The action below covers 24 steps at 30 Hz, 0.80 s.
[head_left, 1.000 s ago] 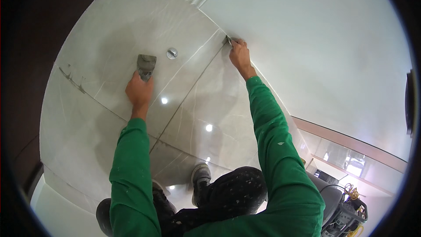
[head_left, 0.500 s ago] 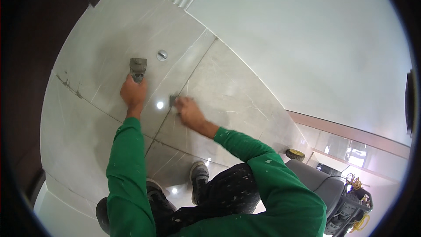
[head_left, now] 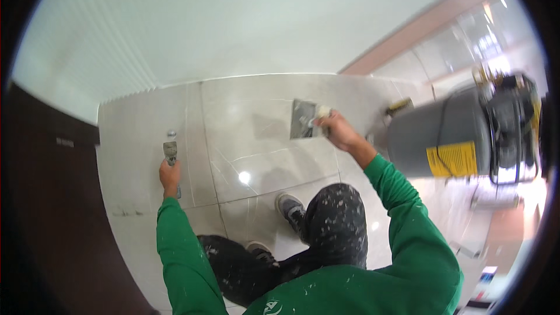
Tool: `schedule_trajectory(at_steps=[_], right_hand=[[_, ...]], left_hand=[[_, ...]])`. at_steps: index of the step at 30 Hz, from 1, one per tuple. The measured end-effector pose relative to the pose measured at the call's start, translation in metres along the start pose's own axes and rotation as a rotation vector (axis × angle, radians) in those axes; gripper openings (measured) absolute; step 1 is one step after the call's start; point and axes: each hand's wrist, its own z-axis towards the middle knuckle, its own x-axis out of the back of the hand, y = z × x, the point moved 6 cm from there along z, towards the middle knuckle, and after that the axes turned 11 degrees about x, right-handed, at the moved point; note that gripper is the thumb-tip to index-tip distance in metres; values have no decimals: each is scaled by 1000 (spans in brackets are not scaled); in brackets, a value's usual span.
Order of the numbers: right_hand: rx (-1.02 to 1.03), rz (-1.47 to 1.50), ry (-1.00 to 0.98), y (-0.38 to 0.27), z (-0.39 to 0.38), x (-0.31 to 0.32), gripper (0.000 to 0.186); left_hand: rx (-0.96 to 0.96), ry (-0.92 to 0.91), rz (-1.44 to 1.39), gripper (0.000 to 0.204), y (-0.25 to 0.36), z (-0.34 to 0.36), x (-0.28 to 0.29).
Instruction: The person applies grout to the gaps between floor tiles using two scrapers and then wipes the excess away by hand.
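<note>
In my left hand (head_left: 170,176) is a putty knife (head_left: 170,149), its handle wrapped by my fingers and its narrow blade smeared grey. It points away from me, over the tiled floor beside a small round metal floor fitting (head_left: 171,134). My right hand (head_left: 342,131) grips the pale handle of a broad scraper (head_left: 303,120), whose square, grey-smeared blade faces left. That blade is over a large floor tile (head_left: 245,119); whether it touches the surface I cannot tell. Dark joint lines (head_left: 208,140) run between the glossy tiles.
To the right lies a grey compressor tank (head_left: 434,137) with a yellow label and a wheel (head_left: 399,106). A white wall (head_left: 251,23) borders the floor's far side. At the left stands a dark door (head_left: 52,198). My shoes (head_left: 290,207) rest on the tiles.
The view has swung to the right. My right hand has left the tile joint and moved right with the broad scraper, now showing its blade. My left hand still holds the putty knife.
</note>
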Motion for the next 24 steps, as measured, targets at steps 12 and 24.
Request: schedule_trajectory(at_steps=[12,24], right_hand=[[1056,-1252,71,-217,-271,-93,52],[868,-1718,-118,-160,-288,-28,65]], left_hand=[[-1173,-727,38,44,335,-307,69],[-1154,-966,-44,43,342,-428,32]])
